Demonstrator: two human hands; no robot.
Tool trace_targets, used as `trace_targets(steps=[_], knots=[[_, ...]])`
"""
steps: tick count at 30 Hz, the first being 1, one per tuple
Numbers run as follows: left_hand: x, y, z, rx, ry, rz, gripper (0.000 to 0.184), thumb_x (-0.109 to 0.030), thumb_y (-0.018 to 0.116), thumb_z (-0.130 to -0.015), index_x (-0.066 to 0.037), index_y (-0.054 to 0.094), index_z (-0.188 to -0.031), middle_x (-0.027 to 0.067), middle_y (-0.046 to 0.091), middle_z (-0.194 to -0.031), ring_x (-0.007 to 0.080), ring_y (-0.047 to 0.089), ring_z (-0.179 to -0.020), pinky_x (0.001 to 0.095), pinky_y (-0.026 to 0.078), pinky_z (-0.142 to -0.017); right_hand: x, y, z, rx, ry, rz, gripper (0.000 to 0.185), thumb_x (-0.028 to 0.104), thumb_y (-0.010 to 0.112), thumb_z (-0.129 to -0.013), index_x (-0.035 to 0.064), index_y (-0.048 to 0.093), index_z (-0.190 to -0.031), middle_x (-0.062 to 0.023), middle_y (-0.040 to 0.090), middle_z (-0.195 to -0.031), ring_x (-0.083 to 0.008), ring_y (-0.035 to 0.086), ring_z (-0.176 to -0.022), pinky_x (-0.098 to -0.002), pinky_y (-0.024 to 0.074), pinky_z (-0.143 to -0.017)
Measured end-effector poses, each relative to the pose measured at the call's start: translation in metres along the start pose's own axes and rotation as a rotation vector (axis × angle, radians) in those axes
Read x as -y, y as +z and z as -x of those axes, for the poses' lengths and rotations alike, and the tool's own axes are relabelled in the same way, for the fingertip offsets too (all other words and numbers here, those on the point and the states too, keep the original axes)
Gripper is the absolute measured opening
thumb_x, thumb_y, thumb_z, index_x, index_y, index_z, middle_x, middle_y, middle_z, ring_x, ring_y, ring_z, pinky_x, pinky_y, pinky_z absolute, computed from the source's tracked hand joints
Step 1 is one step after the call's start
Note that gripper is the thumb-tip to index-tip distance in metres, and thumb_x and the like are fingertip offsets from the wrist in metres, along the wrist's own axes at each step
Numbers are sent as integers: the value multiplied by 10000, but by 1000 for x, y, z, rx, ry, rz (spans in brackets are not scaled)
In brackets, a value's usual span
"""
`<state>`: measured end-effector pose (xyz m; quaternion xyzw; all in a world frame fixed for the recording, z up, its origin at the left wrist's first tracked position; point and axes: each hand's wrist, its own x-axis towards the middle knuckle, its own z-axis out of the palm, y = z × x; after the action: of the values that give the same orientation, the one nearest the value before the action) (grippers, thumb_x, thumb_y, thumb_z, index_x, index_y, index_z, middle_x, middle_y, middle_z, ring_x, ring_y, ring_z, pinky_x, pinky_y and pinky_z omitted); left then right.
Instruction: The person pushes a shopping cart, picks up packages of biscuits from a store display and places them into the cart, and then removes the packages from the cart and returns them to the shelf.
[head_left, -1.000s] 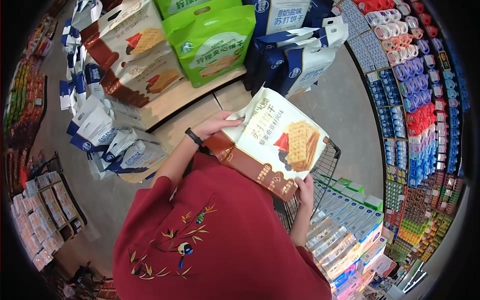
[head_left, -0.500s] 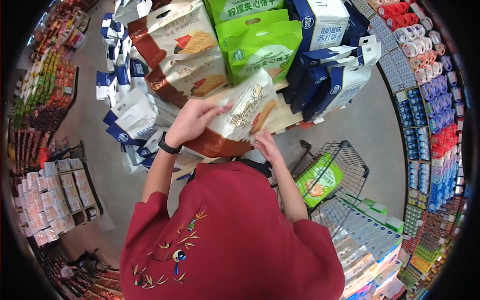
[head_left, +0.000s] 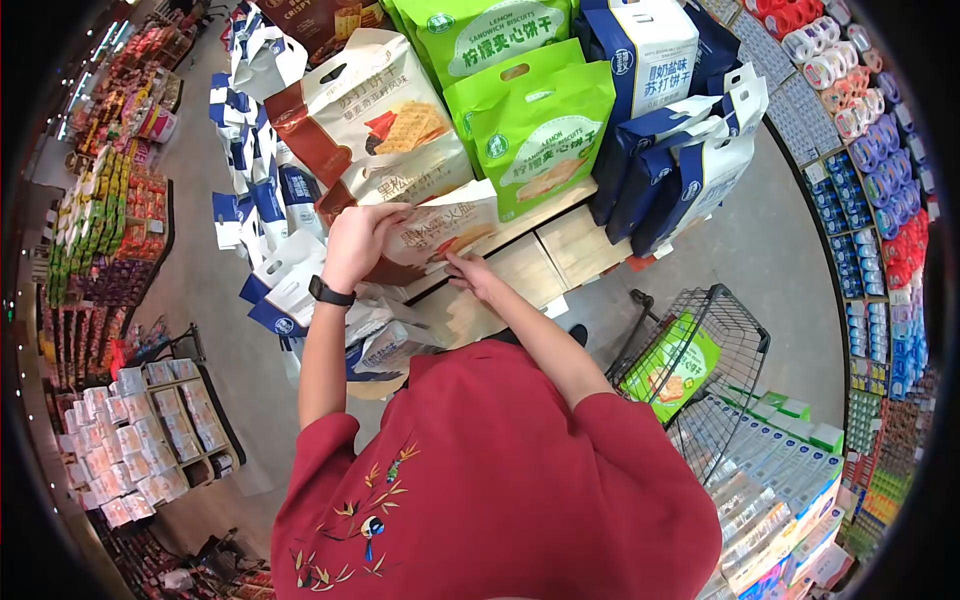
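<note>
A cream and brown biscuit bag (head_left: 432, 236) is tilted at the front of the display, below similar brown and cream bags (head_left: 385, 110). My left hand (head_left: 365, 240), with a black band on its wrist, grips the bag's upper left side. At its right part, the fingers of my right hand (head_left: 472, 275) pinch the bag's lower edge. Green lemon biscuit bags (head_left: 545, 150) stand to the right of it, on the light wooden shelf (head_left: 520, 270).
Blue and white bags (head_left: 690, 165) stand at the display's right, others (head_left: 290, 275) at its left. A wire cart (head_left: 735, 335) holding a green bag (head_left: 675, 370) is at my right, above stacked cartons (head_left: 780, 450). Packed shelves (head_left: 870, 200) line the far right.
The bag in my hands has gone from in front of my chest to the display, beside the similar bags. Both hands have moved forward with it, and the view has shifted.
</note>
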<state>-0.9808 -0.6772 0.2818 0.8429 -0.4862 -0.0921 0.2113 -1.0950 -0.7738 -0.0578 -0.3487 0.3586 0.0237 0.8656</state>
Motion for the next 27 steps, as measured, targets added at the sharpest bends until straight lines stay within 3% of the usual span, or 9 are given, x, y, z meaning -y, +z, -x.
trace_targets(steps=[3,4,8,16,18,22,24,27], knots=[[28,14,-14,-125,-59,39,250,-92,580,-895,-48,720,-1097,175,719,-890,319,702,-852,362,535,-776,12,3,-19,-49,66,168,550,454,661,-926,-21,567,-1187,-113,630,-1143,-231,633,-1077,-406,558,-835],[33,14,-20,-137,-74,45,249,-120,564,-918,-46,717,-1101,169,724,-879,318,703,-843,374,534,-769,13,3,-23,-58,62,202,527,492,604,-948,0,604,-1136,-83,663,-1048,-206,666,-1000,-388,555,-781],[49,19,-32,-200,-138,-18,237,-208,567,-932,-86,736,-1045,134,721,-865,340,689,-847,422,532,-759,14,-3,-46,-174,27,343,436,472,527,-993,53,617,-1075,-29,713,-916,-148,706,-848,-321,512,-671],[32,23,-29,-323,-145,-3,194,-167,609,-920,-73,722,-1047,160,713,-880,347,684,-824,402,534,-743,17,0,-46,-272,10,332,372,384,497,-1024,22,584,-1010,-85,723,-908,-172,718,-802,-314,501,-586],[17,21,-22,-364,-129,36,199,-126,642,-901,-51,698,-1077,172,710,-936,338,684,-844,390,529,-760,15,-1,-42,-251,-19,307,365,377,501,-1024,20,580,-1014,-92,720,-933,-176,716,-802,-309,500,-588],[-4,29,-5,-613,70,-68,273,-35,678,-862,-33,660,-1135,126,663,-1150,303,592,-1092,380,467,-932,9,-12,-32,-167,-35,283,331,349,537,-998,32,578,-1084,-88,709,-975,-163,697,-872,-307,516,-676],[-24,43,11,-683,52,-2,266,0,653,-858,-19,658,-1124,136,666,-1136,309,599,-1069,383,458,-927,7,-29,-14,-140,-13,271,301,317,593,-953,49,611,-1087,-77,704,-953,-171,680,-913,-335,531,-756],[-31,90,40,-662,56,48,248,30,626,-854,-13,655,-1096,148,663,-1112,299,611,-1027,368,478,-879,-50,-115,-18,-261,-262,717,282,289,644,-907,41,643,-1040,-84,702,-940,-182,677,-885,-343,535,-771]])
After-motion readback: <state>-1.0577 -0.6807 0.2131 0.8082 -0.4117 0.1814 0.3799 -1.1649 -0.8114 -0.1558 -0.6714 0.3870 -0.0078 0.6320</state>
